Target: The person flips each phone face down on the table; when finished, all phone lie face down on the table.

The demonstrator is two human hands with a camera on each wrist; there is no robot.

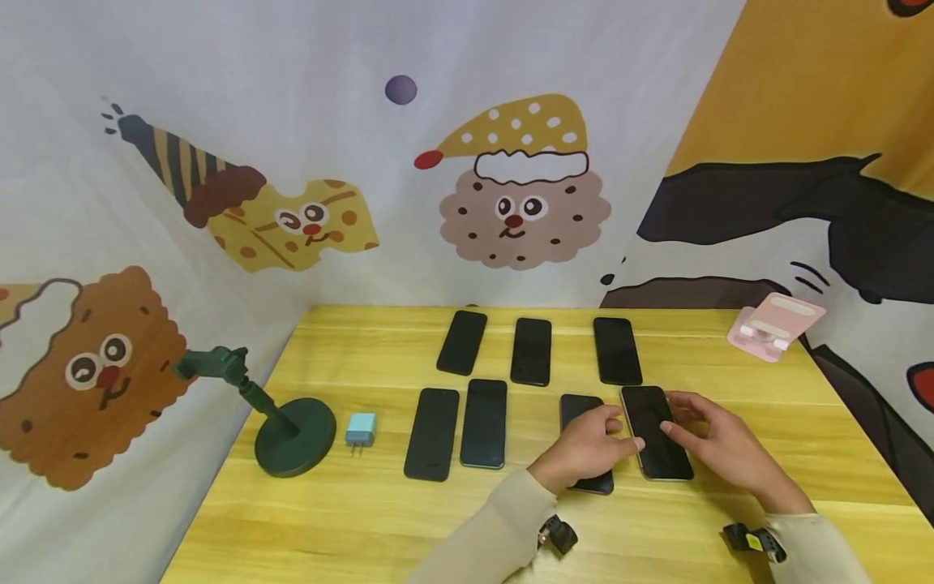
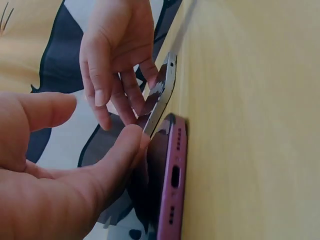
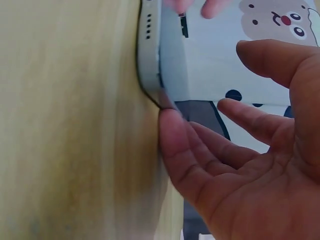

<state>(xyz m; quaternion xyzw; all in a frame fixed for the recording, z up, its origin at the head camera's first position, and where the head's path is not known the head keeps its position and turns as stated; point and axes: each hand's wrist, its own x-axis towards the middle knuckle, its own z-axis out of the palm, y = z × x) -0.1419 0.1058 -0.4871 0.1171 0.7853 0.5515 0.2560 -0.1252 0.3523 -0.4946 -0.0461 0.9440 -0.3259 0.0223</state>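
A black-screened phone with a silver edge (image 1: 657, 438) lies on the table between both hands. My left hand (image 1: 585, 444) reaches over a purple-edged phone (image 2: 173, 185), partly covering it. In the left wrist view, its thumb lies at the silver phone's near side, while the other fingers are held loosely apart. From the right, my right hand (image 1: 724, 442) meets the silver phone; in the right wrist view a fingertip touches its lower corner. The right thumb hovers over the screen, and neither hand closes round the phone.
Three phones, including the middle one (image 1: 531, 351), lie in a back row. Two more, one being the blue-edged phone (image 1: 483, 423), lie left of my hands. A blue charger plug (image 1: 361, 429), green stand (image 1: 295, 438) and pink phone stand (image 1: 777, 326) stand near the sides.
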